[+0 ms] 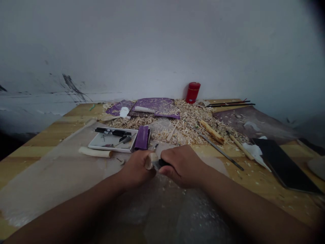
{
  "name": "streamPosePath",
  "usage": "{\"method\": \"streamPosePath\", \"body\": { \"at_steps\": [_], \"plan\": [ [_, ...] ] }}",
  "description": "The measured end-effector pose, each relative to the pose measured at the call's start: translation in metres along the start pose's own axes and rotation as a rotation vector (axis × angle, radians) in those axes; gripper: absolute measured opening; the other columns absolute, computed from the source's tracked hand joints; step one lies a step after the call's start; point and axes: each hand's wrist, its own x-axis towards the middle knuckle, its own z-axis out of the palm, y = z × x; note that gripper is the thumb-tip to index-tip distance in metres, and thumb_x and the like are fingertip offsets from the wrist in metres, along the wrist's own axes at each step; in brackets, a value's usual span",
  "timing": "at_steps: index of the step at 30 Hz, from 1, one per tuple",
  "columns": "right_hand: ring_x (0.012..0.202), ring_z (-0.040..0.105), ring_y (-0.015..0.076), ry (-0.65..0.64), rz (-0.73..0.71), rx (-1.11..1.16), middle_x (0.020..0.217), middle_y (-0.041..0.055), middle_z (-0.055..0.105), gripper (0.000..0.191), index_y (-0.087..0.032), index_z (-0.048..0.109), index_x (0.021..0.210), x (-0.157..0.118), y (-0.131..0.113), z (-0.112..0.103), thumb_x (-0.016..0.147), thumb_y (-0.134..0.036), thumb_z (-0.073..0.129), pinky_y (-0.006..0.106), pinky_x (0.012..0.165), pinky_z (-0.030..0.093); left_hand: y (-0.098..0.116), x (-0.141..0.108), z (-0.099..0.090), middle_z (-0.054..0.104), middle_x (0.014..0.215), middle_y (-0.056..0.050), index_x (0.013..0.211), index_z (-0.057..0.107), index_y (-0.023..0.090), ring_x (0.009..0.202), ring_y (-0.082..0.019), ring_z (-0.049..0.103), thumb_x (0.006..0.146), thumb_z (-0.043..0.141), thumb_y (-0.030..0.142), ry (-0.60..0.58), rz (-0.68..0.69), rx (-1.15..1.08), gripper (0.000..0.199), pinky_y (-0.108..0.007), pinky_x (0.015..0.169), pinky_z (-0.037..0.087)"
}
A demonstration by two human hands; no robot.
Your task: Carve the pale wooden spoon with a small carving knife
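My left hand is closed around a small pale piece of wood, most of it hidden by the fingers. Opposite it, my right hand grips a carving knife by its black handle. The short blade points left and meets the wood, though its edge is hard to make out. Just beyond my left hand lies a pale, slightly bent stick. A white tray holding black-handled tools and small bits stands behind the stick, with a purple case at its right side.
Wood shavings cover the back of the table. A red canister stands against the wall. Toward the right lie a long metal file, a yellowish wood piece, a thin wooden stick and a dark flat tablet-like slab.
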Motion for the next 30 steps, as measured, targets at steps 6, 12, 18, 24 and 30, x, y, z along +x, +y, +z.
{"method": "streamPosePath", "body": {
  "at_steps": [6, 12, 18, 24, 30],
  "plan": [
    [0.061, 0.051, 0.014, -0.028, 0.112, -0.094, 0.07, 0.0012, 0.059, 0.049, -0.02, 0.051, 0.081, 0.0, 0.017, 0.001, 0.082, -0.056, 0.017, 0.025, 0.05, 0.018, 0.008, -0.009, -0.004, 0.032, 0.052, 0.006, 0.054, 0.035, 0.017, 0.049, -0.007, 0.03, 0.056, 0.044, 0.009, -0.097, 0.032, -0.074, 0.012, -0.019, 0.046, 0.025],
    [0.065, 0.054, 0.0152, 0.036, 0.492, -0.233, 0.074, 0.0036, 0.061, 0.05, -0.02, 0.052, 0.083, 0.0, 0.049, -0.008, 0.085, -0.05, 0.013, 0.024, 0.051, 0.022, 0.016, -0.014, -0.011, 0.03, 0.048, 0.007, 0.05, 0.03, 0.018, 0.047, -0.007, 0.03, 0.062, 0.049, 0.019, -0.083, 0.122, 0.082, 0.022, -0.02, 0.046, 0.023],
    [0.07, 0.055, 0.0156, -0.032, 0.447, -0.206, 0.079, 0.0037, 0.062, 0.049, -0.02, 0.052, 0.086, 0.001, 0.036, -0.008, 0.085, -0.051, 0.013, 0.024, 0.054, 0.025, 0.009, 0.007, -0.02, 0.045, 0.061, 0.003, 0.072, 0.045, 0.017, 0.058, -0.012, 0.042, 0.068, 0.05, 0.04, 0.185, -0.032, 0.232, 0.024, -0.022, 0.054, 0.031],
    [0.072, 0.056, 0.0175, -0.043, 0.51, -0.234, 0.08, 0.0052, 0.062, 0.055, -0.02, 0.05, 0.093, -0.005, 0.052, -0.005, 0.084, -0.052, 0.006, 0.025, 0.055, 0.028, -0.017, 0.015, -0.037, 0.049, 0.068, 0.0, 0.087, 0.044, 0.016, 0.061, -0.014, 0.045, 0.074, 0.04, 0.047, 0.456, -0.113, 0.427, 0.033, -0.022, 0.056, 0.033],
    [0.076, 0.056, 0.018, -0.086, 0.464, -0.209, 0.085, 0.0067, 0.062, 0.055, -0.02, 0.052, 0.092, -0.005, 0.05, 0.005, 0.083, -0.055, 0.01, 0.026, 0.059, 0.031, -0.019, 0.002, -0.067, 0.047, 0.062, 0.002, 0.078, 0.048, 0.015, 0.057, -0.012, 0.045, 0.071, 0.044, 0.043, 0.425, -0.166, 0.532, 0.03, -0.02, 0.054, 0.026]
  ]
}}
